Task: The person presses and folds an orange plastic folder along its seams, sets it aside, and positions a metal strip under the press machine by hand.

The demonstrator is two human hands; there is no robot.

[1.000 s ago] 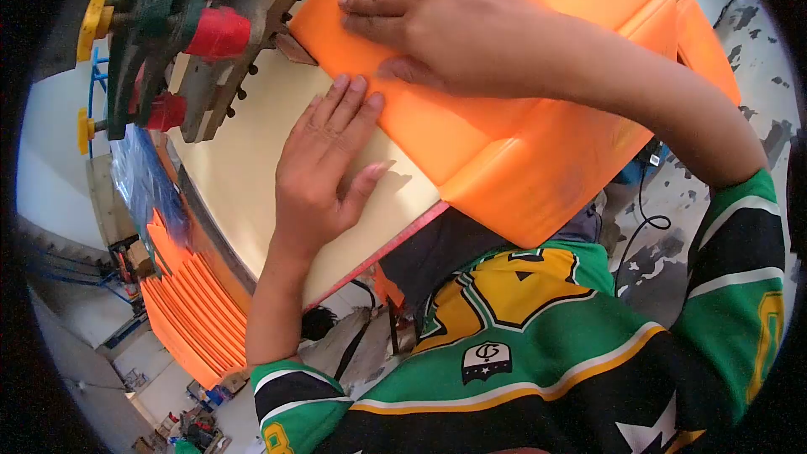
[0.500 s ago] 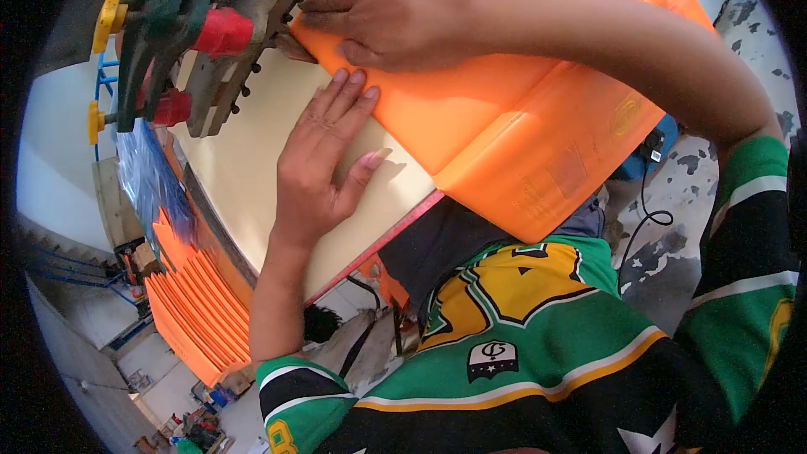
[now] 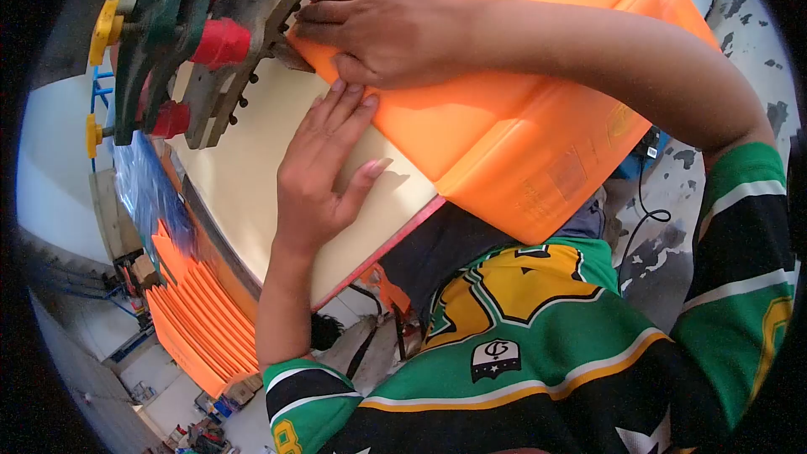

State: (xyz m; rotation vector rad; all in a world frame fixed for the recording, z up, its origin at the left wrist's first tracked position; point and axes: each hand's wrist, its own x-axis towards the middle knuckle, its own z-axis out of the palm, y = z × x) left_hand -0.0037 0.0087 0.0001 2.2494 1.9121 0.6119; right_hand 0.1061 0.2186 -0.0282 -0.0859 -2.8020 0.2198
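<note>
Orange sheet [image 3: 471, 130]: under right hand [image 3: 382, 29], beside left hand [image 3: 324, 176] | both hands flat, fingers extended, gripping nothing; left reaches sheet's edge | likely light, pliable, slick; best held by edges

We press our right hand [image 3: 378, 29] flat on a glossy orange sheet [image 3: 496, 139]; our left hand [image 3: 319, 172] rests on the cream bench [image 3: 231, 155], fingers [image 3: 334, 113] at the sheet's edge. More orange sheets [image 3: 197, 324] stack at lower left.
</note>
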